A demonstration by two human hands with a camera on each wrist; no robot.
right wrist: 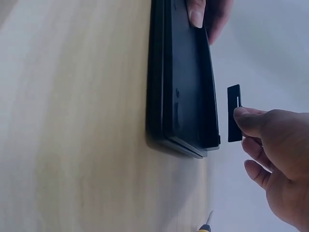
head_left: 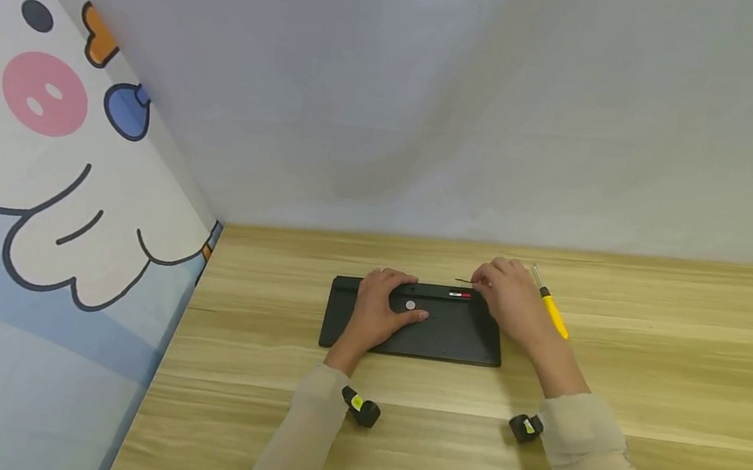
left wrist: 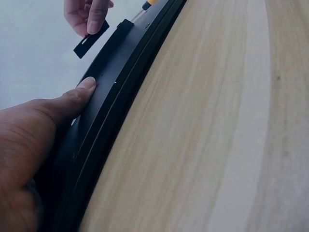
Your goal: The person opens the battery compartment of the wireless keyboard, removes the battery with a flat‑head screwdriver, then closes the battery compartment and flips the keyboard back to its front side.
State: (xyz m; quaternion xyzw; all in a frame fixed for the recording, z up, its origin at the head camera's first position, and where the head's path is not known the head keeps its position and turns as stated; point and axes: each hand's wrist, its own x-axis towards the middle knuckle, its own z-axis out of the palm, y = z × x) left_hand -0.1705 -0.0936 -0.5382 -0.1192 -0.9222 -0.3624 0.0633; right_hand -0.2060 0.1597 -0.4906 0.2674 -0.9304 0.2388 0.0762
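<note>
A black keyboard lies underside up on the wooden table. My left hand grips it left of the middle, the thumb on the underside and the fingers at the far edge. In an uncovered compartment along that edge sits a battery in red and silver. Just beyond the compartment, my right hand pinches a small black battery cover between thumb and fingers. The cover is held apart from the keyboard, with a narrow slot visible in it. Keys are hidden beneath.
A screwdriver with a yellow handle lies right of the keyboard, beside my right hand. Behind the table rises a pale wall. A printed cartoon panel stands along the left side.
</note>
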